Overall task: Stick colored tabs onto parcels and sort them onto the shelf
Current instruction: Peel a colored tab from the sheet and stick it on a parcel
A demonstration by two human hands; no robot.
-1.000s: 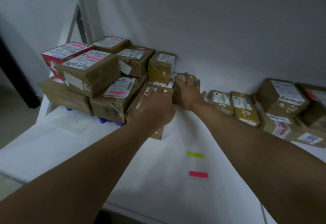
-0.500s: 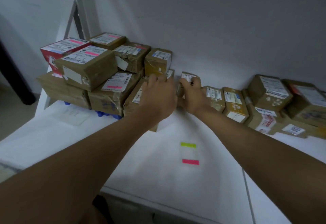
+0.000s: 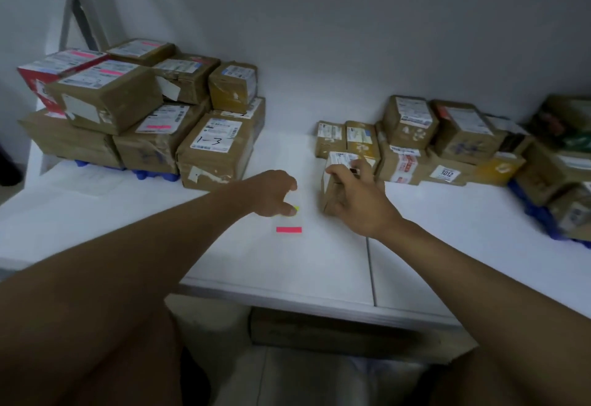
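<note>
At centre right of the frame the right hand (image 3: 358,201) has its grip closed round a small brown parcel (image 3: 335,178), fingers curled over the top edge by its white label and thumb down the near side; the parcel stands on the white surface (image 3: 447,239), just in front of the right-hand group of parcels (image 3: 415,137). The left hand (image 3: 275,193) is at frame centre, fingers bent down toward the surface, fingertips on or pinching a yellow-green tab (image 3: 296,208); only a sliver of the tab shows, so I cannot tell whether that grip actually has it. A pink tab (image 3: 288,230) lies flat on the surface just below the left hand, apart from it. At upper left, a stacked pile of parcels (image 3: 128,108) sits against the wall, several with pink tabs on their labels; the nearest one, a box marked "1-3" (image 3: 214,153), carries none that shows. Blue objects (image 3: 153,175), perhaps padding, peek out beneath that pile.
</note>
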